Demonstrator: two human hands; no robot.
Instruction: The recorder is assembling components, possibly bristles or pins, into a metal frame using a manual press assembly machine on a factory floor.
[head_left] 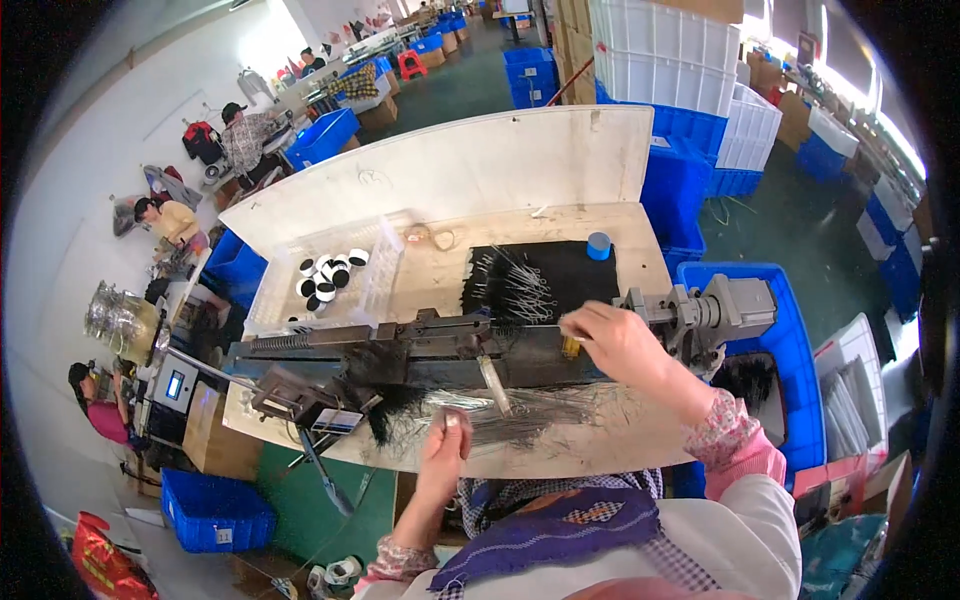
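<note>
A pale bench (640, 255) is carrying a machine, a basket, a cloth and loose wires.
The long, dark machine (535, 355) is running across the bench from side to side, its right end reaching past the edge. Behind it, the clear basket (392, 262) is sitting on the left, the black cloth (585, 285) is lying flat on the right, and a tan loop (440, 241) is resting between them. Thin wires (530, 425) are strewing the front strip, with dark bristles (388, 408) lying at their left. A white board (460, 170) is standing along the back.
</note>
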